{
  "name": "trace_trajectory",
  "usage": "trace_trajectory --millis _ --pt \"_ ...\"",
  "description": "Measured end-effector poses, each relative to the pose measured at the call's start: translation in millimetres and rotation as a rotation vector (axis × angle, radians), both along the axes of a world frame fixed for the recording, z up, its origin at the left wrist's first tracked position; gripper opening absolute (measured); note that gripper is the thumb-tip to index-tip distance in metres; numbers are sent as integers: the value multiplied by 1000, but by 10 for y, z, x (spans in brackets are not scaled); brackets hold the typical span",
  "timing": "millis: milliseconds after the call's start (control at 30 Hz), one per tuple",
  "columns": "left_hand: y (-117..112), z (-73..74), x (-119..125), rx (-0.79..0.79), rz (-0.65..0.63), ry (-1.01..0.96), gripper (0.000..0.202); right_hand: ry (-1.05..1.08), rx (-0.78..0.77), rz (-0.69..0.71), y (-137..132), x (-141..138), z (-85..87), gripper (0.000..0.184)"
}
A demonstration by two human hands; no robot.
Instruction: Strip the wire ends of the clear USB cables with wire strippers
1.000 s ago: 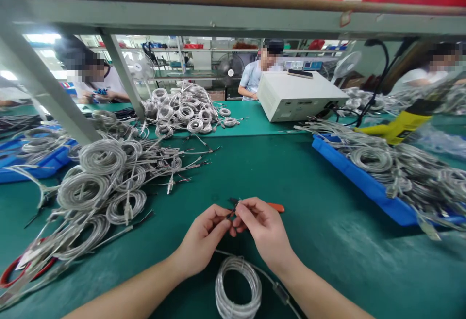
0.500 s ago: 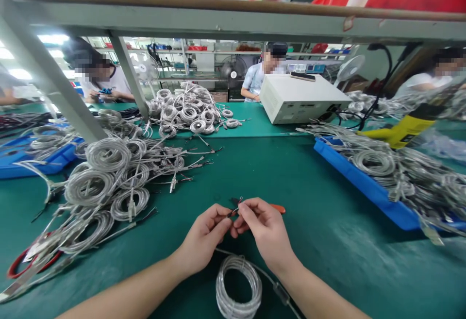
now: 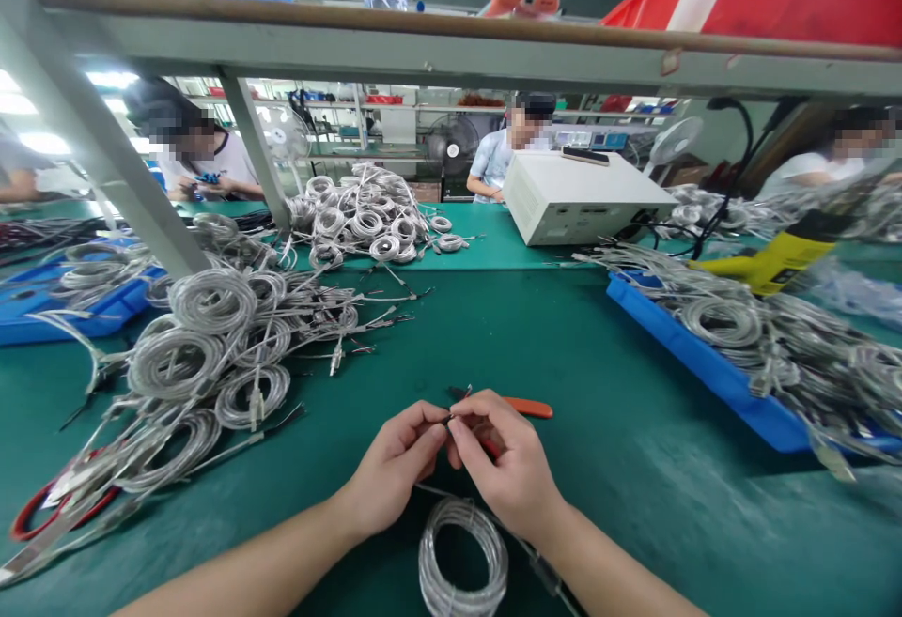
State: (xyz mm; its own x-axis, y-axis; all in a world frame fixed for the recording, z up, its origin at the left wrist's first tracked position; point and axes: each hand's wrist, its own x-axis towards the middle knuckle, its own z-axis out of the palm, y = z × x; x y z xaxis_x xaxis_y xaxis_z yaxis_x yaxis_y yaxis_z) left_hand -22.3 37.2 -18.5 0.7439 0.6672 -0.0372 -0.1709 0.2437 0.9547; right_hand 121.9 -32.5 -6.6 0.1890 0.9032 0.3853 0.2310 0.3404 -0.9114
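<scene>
Grip: two bare hands, left hand (image 3: 391, 457) and right hand (image 3: 511, 462), thumbs drawn against fingers in a fine pinch, fingertips almost meeting. Held between them: one dark cable end (image 3: 448, 419), small and largely covered by the fingers; it spans the narrow gap from hand to hand, neither hand clearly nearer, its exact tilt not discernible.

Just beyond the fingertips: one orange-handled tool (image 3: 530, 407), lying crosswise, handle out to the right, middle hidden behind the right hand, which is the nearer.

Just below the grip, toward the wearer: one cable coil (image 3: 431, 565), clear-sheathed, on the green table (image 3: 634, 523); a thin strand shows between its top and the left hand. Below the right hand: a dark sleeve (image 3: 545, 570) on a cable, partly hidden by the forearm.

Well left: heap of coiled cables (image 3: 211, 302). Well right: blue tray (image 3: 705, 380), cable-laden. Far beyond: pale instrument box (image 3: 584, 204).
</scene>
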Motion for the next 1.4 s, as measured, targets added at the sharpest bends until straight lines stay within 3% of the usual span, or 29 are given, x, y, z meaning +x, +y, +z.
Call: trace_trajectory --millis 133,300,433,600,733,800,933,1033,1400 --pt "0 9 4 18 -12 -4 34 -40 14 -37 12 13 -3 3" --pt "15 34 12 19 1 1 35 -346 176 -133 13 90 27 12" --pt "31 50 17 17 -39 3 37 -388 251 -197 18 95 50 15" --pt "66 43 17 9 -51 17 41 -266 213 -325 35 155 130 12" --pt "95 11 2 -31 0 -14 41 130 213 -576 75 371 245 12" --pt "97 4 8 -34 36 -28 40 273 201 -620 91 432 279 16" --pt "70 9 43 -8 82 -32 38 166 10 -355 68 312 239 17" --pt "47 12 50 -8 91 -22 39 209 -129 -171 46 141 167 19" --pt "48 -43 37 16 -11 -23 37 358 -153 -15 88 -23 42 21"
